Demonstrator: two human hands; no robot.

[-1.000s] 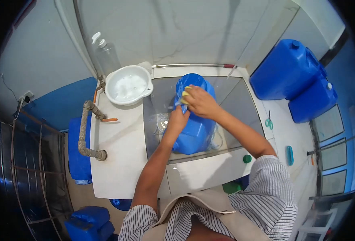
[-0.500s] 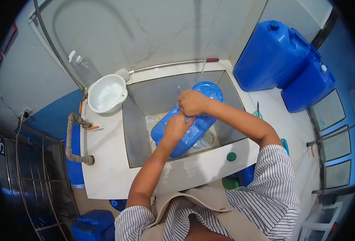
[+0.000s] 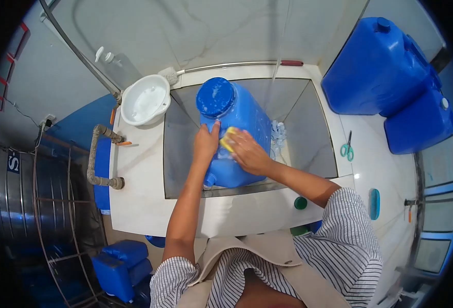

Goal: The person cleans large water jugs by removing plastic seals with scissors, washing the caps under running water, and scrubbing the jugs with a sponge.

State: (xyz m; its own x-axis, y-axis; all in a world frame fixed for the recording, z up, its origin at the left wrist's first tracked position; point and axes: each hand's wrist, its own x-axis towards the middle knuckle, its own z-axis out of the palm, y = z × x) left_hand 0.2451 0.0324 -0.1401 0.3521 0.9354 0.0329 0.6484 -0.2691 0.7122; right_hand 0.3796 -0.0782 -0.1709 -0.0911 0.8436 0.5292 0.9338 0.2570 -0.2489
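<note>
A big blue plastic water jug [image 3: 254, 123] stands tilted in the sink, its wide round cap [image 3: 215, 96] toward the back left and wet with suds. A small spout [image 3: 209, 179] shows low on its near side. My left hand [image 3: 205, 146] is closed on the jug's near left side below the cap, thumb pointing up; part of its grip is hidden. Pressed against the jug's near face is a yellow sponge [image 3: 228, 139], pinched in my right hand [image 3: 249, 154]. Foam covers the surface around my right fingers.
Water falls in a thin stream [image 3: 275, 72] behind the jug into the sink [image 3: 308, 133]. A white basin [image 3: 145, 100] and a long-handled brush [image 3: 237, 65] lie along the back. Scissors [image 3: 347, 149], a green cap [image 3: 300, 203] and blue jugs [image 3: 375, 72] sit right.
The jug has swung upright from lying slanted, its cap now toward the back left. My hands have moved apart; the yellow sponge now shows in my right hand. The head view has shifted slightly.
</note>
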